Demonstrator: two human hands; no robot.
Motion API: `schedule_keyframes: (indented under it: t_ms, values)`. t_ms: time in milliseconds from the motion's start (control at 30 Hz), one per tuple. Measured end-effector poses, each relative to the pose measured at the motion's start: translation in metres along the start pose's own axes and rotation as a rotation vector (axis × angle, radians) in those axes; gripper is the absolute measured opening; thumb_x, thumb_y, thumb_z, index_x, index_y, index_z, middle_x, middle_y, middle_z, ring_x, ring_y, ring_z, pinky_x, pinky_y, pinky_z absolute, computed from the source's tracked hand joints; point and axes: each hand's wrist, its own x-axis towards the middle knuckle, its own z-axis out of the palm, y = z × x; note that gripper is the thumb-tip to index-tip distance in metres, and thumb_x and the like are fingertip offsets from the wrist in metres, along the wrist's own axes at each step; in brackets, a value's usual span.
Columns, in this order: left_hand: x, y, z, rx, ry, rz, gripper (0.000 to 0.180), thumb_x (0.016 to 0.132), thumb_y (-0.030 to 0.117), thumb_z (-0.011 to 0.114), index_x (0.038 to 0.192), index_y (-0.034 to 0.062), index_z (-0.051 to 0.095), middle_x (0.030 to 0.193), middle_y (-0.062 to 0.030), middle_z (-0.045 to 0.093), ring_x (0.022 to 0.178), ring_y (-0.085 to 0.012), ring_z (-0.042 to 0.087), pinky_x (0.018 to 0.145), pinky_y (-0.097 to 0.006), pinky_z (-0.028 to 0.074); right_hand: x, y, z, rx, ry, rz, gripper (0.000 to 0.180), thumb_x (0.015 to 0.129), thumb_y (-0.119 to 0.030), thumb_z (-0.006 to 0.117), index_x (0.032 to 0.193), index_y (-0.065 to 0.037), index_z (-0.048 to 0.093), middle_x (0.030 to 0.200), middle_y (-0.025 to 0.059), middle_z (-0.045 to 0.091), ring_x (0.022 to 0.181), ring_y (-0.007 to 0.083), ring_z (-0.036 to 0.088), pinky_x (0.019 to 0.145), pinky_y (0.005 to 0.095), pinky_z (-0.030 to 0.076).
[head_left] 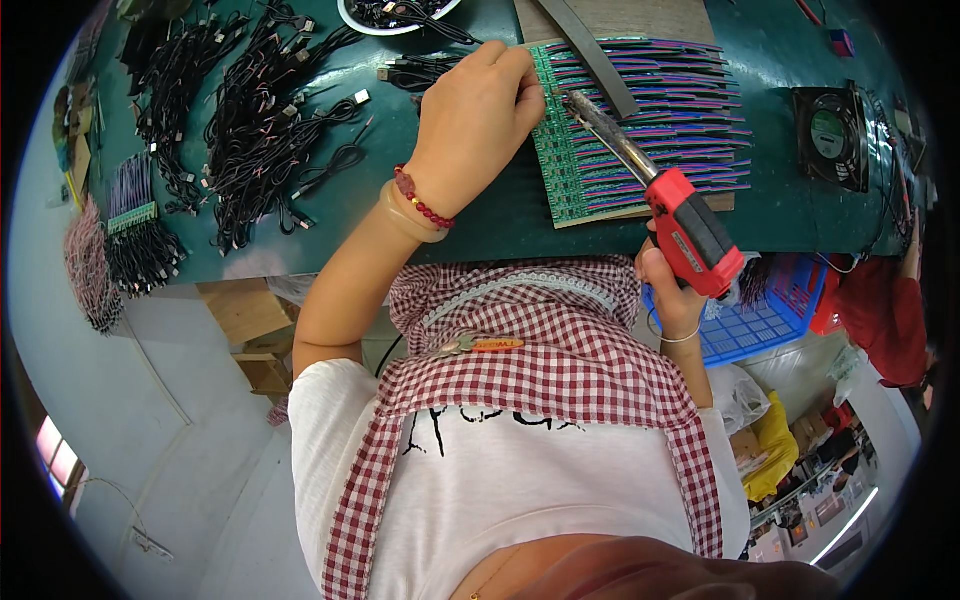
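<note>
A red and black soldering gun (pixel 695 235) is gripped in my right hand (pixel 668 290), its metal barrel slanting up and left. The tip rests at or just above a green circuit board panel (pixel 565 170); contact cannot be told. Rows of thin multicoloured wires (pixel 665 140) run rightward from that panel. My left hand (pixel 490 105) is closed at the panel's upper left edge, fingers pinched together. Whatever the fingers hold is hidden behind the hand. A dark flat bar (pixel 592 55) lies across the upper wires.
Bundles of black USB cables (pixel 265 120) cover the table's left side. A white bowl (pixel 400 25) stands at the back. Finished-looking boards with wires (pixel 140 225) hang at the left edge. A black fan (pixel 832 138) stands right; a blue basket (pixel 745 335) sits below the table's edge.
</note>
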Motion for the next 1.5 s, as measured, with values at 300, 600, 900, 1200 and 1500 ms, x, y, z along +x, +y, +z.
schedule_keyframes:
  t_ms: [300, 600, 900, 1200, 1500]
  values:
    - [-0.001, 0.000, 0.000, 0.008, -0.008, -0.011, 0.009, 0.078, 0.009, 0.064, 0.079, 0.0029, 0.057, 0.075, -0.0083, 0.058, 0.065, -0.0257, 0.059, 0.059, -0.035, 0.047, -0.001, -0.002, 0.001, 0.070, -0.014, 0.056, 0.025, 0.084, -0.004, 0.066, 0.106, 0.003, 0.057, 0.078, 0.0041, 0.059, 0.066, 0.0110, 0.054, 0.060, 0.0264, 0.045]
    - [0.005, 0.000, -0.003, 0.086, -0.051, 0.048, 0.008, 0.078, 0.011, 0.061, 0.078, 0.0038, 0.057, 0.078, -0.0094, 0.058, 0.068, -0.0301, 0.060, 0.059, -0.039, 0.047, -0.001, -0.007, 0.001, 0.229, 0.053, 0.084, 0.012, 0.084, -0.003, 0.068, 0.095, 0.000, 0.061, 0.081, 0.0007, 0.059, 0.070, 0.0085, 0.055, 0.062, 0.0252, 0.045]
    - [0.005, 0.001, -0.003, 0.091, -0.046, 0.045, 0.008, 0.078, 0.011, 0.061, 0.079, 0.0044, 0.057, 0.078, -0.0096, 0.058, 0.067, -0.0302, 0.060, 0.058, -0.038, 0.048, -0.001, -0.002, 0.004, 0.108, 0.062, 0.015, 0.025, 0.086, -0.001, 0.061, 0.109, 0.005, 0.054, 0.073, 0.0041, 0.054, 0.062, 0.0109, 0.050, 0.057, 0.0264, 0.044]
    - [-0.014, 0.003, -0.021, 0.255, 0.136, 0.045, 0.014, 0.076, 0.013, 0.068, 0.085, 0.0089, 0.058, 0.086, -0.0048, 0.056, 0.089, -0.0258, 0.055, 0.075, -0.040, 0.040, 0.014, -0.028, 0.014, 0.319, 0.103, -0.074, 0.034, 0.090, -0.009, 0.054, 0.118, 0.006, 0.045, 0.062, 0.0049, 0.044, 0.052, 0.0122, 0.040, 0.049, 0.0264, 0.038]
    - [-0.082, -0.060, -0.078, 0.492, 0.022, -0.108, 0.016, 0.079, 0.014, 0.067, 0.092, 0.0070, 0.060, 0.086, -0.0068, 0.058, 0.083, -0.0249, 0.055, 0.074, -0.037, 0.040, 0.034, -0.051, 0.010, 0.527, 0.092, -0.126, 0.032, 0.091, -0.010, 0.050, 0.118, 0.005, 0.044, 0.061, 0.0047, 0.042, 0.053, 0.0119, 0.039, 0.050, 0.0255, 0.037]
